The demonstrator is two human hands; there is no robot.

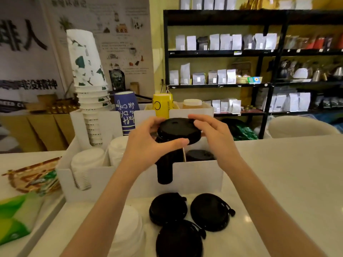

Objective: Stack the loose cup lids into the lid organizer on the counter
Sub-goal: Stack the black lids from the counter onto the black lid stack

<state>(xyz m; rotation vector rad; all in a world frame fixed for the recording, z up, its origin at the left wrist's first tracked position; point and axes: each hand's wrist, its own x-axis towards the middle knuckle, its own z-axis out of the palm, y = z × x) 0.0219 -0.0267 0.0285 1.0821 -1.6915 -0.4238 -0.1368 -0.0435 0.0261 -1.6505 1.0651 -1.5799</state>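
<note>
Both hands hold one black plastic cup lid (179, 131) above the white lid organizer (196, 178), over the slot where a black lid stack (164, 170) shows through the front cut-out. The left hand (146, 145) pinches the lid's near and left rim between thumb and curled fingers (157, 121); the right hand (213, 134) presses its fingertips on the right rim. The lid looks thin, light and slightly springy, with a smooth glossy top, so it likely slips or flexes if squeezed across the dome; the stiffer outer rim is the sensible place to hold. Three more loose black lids (168, 208) lie on the white surface (278, 173) just before the organizer, beside a stack of white lids (128, 232).
</note>
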